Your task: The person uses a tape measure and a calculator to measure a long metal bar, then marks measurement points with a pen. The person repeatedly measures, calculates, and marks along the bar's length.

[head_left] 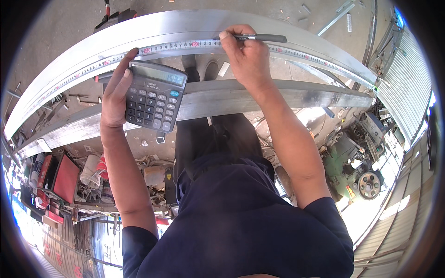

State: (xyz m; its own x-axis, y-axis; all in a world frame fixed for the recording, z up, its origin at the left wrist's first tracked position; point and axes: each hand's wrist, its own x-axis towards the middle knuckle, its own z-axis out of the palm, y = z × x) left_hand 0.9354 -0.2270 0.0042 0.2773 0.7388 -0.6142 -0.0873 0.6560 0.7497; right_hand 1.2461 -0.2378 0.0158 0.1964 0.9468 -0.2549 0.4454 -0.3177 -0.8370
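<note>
A dark grey desk calculator [155, 97] is held in my left hand [116, 97], its display and keys facing up. One finger of that hand reaches past the calculator and presses on the extended tape measure [167, 46]. The tape lies along the near edge of a long silver metal bar [181, 25] that runs across the view. My right hand [248, 58] grips a black marker pen [264, 37] and rests on the bar over the tape. The pen's tip is hidden behind the fingers.
A second metal beam [218, 99] runs parallel, nearer my body. At lower left are a red case [65, 178] and a white bucket [90, 171] among clutter. A green machine with a wheel [369, 185] stands at right. Metal offcuts [336, 18] lie on the floor beyond.
</note>
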